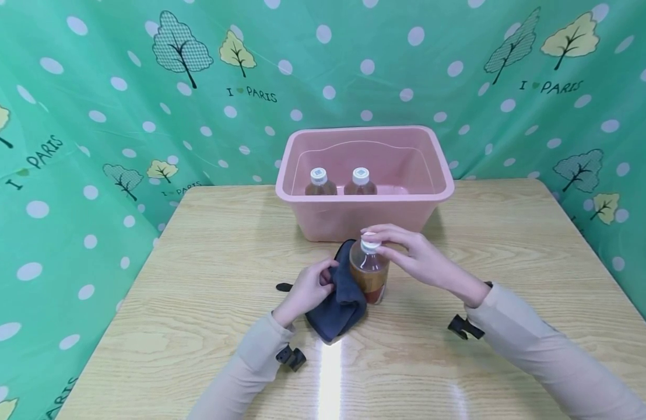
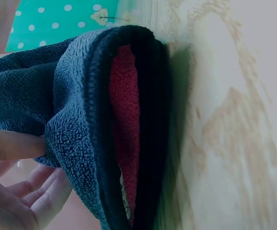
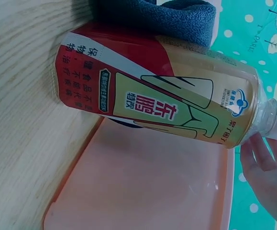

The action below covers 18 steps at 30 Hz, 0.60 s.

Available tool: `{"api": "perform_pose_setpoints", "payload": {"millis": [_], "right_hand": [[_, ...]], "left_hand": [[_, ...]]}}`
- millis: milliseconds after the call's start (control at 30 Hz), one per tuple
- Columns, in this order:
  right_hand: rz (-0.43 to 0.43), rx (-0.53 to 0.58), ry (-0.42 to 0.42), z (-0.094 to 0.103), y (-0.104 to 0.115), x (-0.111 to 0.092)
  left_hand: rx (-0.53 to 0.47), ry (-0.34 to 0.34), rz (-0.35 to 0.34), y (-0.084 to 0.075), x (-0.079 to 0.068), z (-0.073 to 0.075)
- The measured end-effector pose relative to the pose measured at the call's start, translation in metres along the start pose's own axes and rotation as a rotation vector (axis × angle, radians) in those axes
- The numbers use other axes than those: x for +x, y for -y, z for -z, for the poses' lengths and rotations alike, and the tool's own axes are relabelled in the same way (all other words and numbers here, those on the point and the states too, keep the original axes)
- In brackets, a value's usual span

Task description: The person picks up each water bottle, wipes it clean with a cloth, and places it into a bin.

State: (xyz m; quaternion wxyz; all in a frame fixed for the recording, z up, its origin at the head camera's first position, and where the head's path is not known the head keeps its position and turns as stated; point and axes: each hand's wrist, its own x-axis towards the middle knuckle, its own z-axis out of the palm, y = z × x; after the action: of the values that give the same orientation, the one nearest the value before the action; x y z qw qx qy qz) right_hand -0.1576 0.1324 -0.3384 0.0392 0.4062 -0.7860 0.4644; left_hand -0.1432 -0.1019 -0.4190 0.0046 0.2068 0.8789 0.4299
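Note:
A plastic drink bottle [image 1: 369,279] with a red and gold label [image 3: 148,91] stands upright on the table in front of the pink bin. My right hand [image 1: 414,256] grips its white cap and neck from above, fingers on either side. Against the bottle's left side lies a folded dark blue towel [image 1: 336,309]. My left hand [image 1: 308,290] pinches this towel between thumb and fingers. In the left wrist view, a red inner side [image 2: 124,86] shows in the fold, and my left hand's fingertips partly disappear behind the cloth.
A pink plastic bin [image 1: 354,217] sits at the back of the wooden table [image 1: 207,256]. Inside it are two white-capped bottles, one at left [image 1: 318,182] and one near the middle [image 1: 361,182]. Green dotted cloth [image 1: 281,105] hangs behind and at both sides.

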Motion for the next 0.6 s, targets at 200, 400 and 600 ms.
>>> {"api": "perform_pose_setpoints", "payload": {"millis": [200,400,600], "right_hand": [[-0.034,0.000,0.030,0.001,0.003,0.003],[-0.091,0.012,0.038,0.005,0.008,0.004],[-0.083,-0.017,-0.058,0.001,0.012,0.007]], "left_hand": [[-0.033,-0.030,0.008,0.001,-0.005,0.004],[-0.023,-0.066,0.011,0.000,-0.010,0.011],[-0.056,-0.097,0.026,0.001,-0.014,0.018]]}}
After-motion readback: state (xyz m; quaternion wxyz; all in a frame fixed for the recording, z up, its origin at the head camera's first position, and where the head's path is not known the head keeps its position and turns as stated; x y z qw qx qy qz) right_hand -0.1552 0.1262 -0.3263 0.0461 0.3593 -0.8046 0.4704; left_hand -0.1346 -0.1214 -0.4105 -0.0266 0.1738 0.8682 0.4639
